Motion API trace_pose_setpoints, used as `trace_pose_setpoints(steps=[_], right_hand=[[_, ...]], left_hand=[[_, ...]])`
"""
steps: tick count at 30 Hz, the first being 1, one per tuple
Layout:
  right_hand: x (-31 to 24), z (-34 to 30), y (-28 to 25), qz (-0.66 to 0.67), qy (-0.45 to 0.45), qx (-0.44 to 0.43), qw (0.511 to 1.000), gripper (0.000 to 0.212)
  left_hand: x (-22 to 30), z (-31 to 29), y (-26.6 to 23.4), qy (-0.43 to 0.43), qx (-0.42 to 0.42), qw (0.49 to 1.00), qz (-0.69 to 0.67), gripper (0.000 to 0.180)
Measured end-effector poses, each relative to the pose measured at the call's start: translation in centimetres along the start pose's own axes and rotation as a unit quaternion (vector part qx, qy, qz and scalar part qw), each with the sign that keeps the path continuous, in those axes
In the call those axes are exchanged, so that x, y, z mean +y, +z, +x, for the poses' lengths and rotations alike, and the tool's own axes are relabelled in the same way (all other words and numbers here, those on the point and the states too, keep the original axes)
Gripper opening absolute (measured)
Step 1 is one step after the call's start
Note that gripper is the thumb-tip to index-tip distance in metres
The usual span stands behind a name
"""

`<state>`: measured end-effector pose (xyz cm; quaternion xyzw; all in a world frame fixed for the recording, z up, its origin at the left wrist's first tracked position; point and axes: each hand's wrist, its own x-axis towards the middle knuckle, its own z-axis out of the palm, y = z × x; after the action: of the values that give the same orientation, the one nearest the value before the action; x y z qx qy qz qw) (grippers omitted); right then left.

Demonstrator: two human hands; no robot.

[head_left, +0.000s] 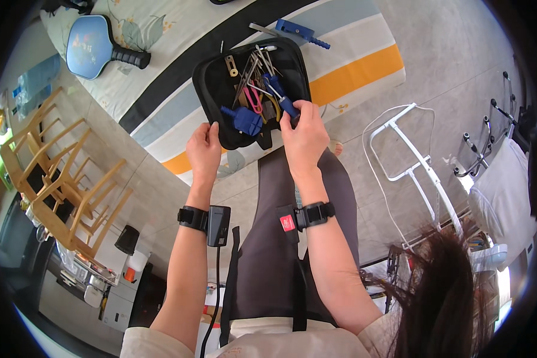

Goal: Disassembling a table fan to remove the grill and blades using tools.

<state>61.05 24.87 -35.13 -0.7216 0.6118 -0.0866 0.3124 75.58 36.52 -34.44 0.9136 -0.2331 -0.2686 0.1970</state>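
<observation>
A black tool case (203,98) lies open at the edge of the striped cloth, in front of my legs. My left hand (203,149) is closed, its fingertips pinching the near left rim of the case. At the near right corner, the thumb and fingers of my right hand (306,134) close around the end of a blue-handled screwdriver (288,107). In the case lie a blue block-shaped tool (244,121), pink-handled tweezers (254,100), yellow-handled pliers (272,106), several thin metal tools and a small brass-coloured piece (231,65).
Beyond the case is a blue tool with a threaded end (302,32) on the striped cloth (358,71). A blue paddle (89,48) lies far left. Wooden chairs (71,185) stand left; a white metal frame (420,161) with a cable is on the floor at right.
</observation>
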Motion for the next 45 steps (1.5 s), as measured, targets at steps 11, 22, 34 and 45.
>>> trace_pose_setpoints(steps=[11,22,34,45], right_hand=[[1.7,-1.2,2.9,-0.130,-0.094,0.031,0.987,0.022],[1.6,0.3,2.9,-0.140,-0.097,0.006,0.985,0.020],[0.4,0.7,-0.2,0.071,0.044,-0.175,0.981,0.020],[1.1,-1.2,-1.4,0.433,0.223,-0.264,0.833,0.028]], left_hand=[[1.0,-0.4,-0.4,-0.029,-0.012,0.999,-0.020,0.027],[1.7,-1.0,-0.7,-0.009,-0.009,0.999,-0.046,0.026],[1.1,-0.6,-0.5,-0.011,0.011,0.999,-0.029,0.024],[0.7,0.2,-1.6,-0.019,0.020,0.995,-0.096,0.023]])
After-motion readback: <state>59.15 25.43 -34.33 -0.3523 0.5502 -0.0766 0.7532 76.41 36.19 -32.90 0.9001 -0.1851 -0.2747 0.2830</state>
